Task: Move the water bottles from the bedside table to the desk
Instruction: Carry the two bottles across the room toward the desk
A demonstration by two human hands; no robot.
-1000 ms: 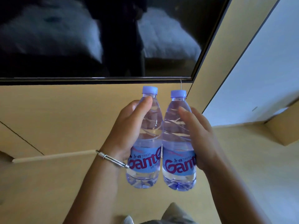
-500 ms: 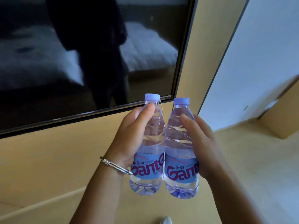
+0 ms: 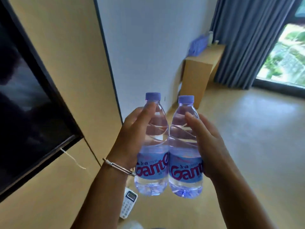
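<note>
Two clear water bottles with purple caps and blue labels are held upright side by side in mid-air, touching. My left hand (image 3: 132, 134) grips the left bottle (image 3: 152, 146) around its body, thumb near the shoulder. My right hand (image 3: 209, 142) grips the right bottle (image 3: 185, 146) the same way. A wooden desk (image 3: 199, 70) stands far ahead against the white wall, beside the curtain, with a blue box on its top.
A black TV screen (image 3: 28, 104) hangs on the wooden wall panel at left. A white remote (image 3: 127, 204) lies below the bottles. Grey curtains (image 3: 244, 38) and a window (image 3: 287, 55) are at the far right. Bare light floor (image 3: 255, 138) stretches ahead.
The view has swung to the right: the TV slid off to the left and the desk, curtains and window came into sight. Both hands still hold the bottles the same way.
</note>
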